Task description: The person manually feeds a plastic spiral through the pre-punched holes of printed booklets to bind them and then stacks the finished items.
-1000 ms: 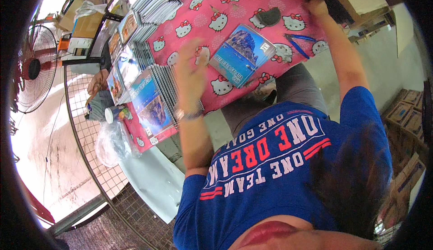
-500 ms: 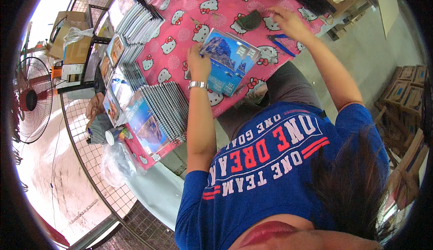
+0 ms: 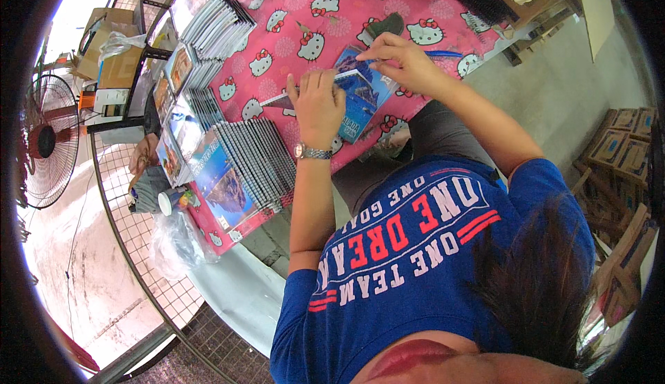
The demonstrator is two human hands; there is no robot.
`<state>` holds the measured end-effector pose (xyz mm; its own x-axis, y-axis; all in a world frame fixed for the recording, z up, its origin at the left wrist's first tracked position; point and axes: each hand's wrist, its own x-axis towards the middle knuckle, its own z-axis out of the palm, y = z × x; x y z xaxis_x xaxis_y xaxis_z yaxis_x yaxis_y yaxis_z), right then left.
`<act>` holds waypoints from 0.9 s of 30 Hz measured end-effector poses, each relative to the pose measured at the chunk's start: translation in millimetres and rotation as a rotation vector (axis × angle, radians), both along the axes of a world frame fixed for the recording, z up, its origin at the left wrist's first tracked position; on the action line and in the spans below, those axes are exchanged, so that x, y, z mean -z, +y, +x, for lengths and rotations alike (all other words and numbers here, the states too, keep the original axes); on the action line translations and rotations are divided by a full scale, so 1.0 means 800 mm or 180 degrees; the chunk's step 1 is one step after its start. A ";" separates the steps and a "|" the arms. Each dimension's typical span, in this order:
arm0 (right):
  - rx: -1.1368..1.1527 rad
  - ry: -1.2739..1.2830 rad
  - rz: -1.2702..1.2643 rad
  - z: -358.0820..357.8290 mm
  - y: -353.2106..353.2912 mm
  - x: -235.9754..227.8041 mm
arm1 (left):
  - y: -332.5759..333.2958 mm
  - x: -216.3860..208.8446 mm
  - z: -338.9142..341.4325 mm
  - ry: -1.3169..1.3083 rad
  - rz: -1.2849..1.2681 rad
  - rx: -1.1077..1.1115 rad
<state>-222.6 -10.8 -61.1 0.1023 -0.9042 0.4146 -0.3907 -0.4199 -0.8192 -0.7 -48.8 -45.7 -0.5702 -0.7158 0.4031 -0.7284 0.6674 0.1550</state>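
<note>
My left hand [image 3: 318, 110] grips a spiral notebook [image 3: 282, 100], tilted so that its edge faces up; the fingers cover its middle. Beneath it on the table lies another notebook [image 3: 358, 117] with a blue sea-and-rock cover. My right hand [image 3: 409, 65] hovers over the far right end of the notebooks, thumb and fingertips drawn together in a pinch. What sits between those fingertips is too small to make out. Just past the right hand are the blue handles of a pair of pliers [image 3: 443, 54], partly hidden, and a dark green rounded pad [image 3: 388, 26].
Stacks of spiral notebooks [image 3: 260, 159] line the table's left side. A pink patterned cloth [image 3: 280, 65] covers the table. Left of it are a white cup [image 3: 166, 203], a clear plastic bag [image 3: 176, 245] and a fan [image 3: 48, 141]. Cartons [image 3: 620, 145] stand on the right.
My right hand has come left from beside the pliers to the notebooks. My left hand has shifted slightly, and the notebook under it is now tipped up on edge.
</note>
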 end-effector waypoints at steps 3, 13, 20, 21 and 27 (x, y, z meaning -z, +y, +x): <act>0.0096 0.0104 -0.0198 0.003 -0.005 0.002 | 0.001 -0.002 -0.014 0.0058 0.0084 0.0084; 0.0184 0.0199 -0.0353 0.017 -0.004 0.000 | 0.000 -0.009 -0.015 0.0053 0.0272 0.0138; 0.0132 -0.0089 -0.0424 0.018 0.001 0.010 | -0.001 -0.014 -0.013 0.0142 0.0365 0.0358; 0.0154 -0.0032 -0.0500 0.019 0.000 0.011 | -0.001 -0.013 -0.013 0.0167 0.0383 0.0376; 0.0131 0.0367 -0.0712 0.018 0.008 0.018 | -0.007 -0.012 -0.009 0.0246 0.0462 0.0474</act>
<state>-208.4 -4.8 -75.6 0.1256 -0.7957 0.5926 -0.4968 -0.5674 -0.6566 -8.2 -54.6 -36.0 -0.6453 -0.6797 0.3487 -0.6056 0.7334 0.3088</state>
